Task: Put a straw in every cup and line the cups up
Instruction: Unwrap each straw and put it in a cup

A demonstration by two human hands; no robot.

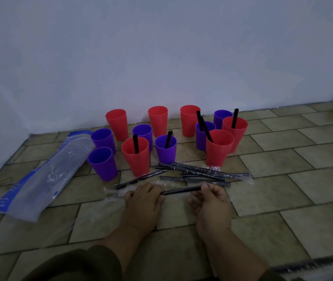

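Several red and purple cups stand in a loose cluster on the tiled floor by the wall. Black straws stick out of a red cup [135,157], a purple cup [165,149], a purple cup [202,136], a red cup [219,149] and a red cup [235,131]. The others, like the purple cup [102,163], show no straw. A pile of wrapped black straws [200,173] lies in front of the cups. My left hand [143,201] and my right hand [210,201] hold the two ends of one black straw [181,190] just above the floor.
A long clear plastic bag with blue print [46,175] lies at the left. Clear wrapper film [112,192] lies under my hands. The white wall [161,57] stands right behind the cups. Bare tiles [293,159] extend to the right.
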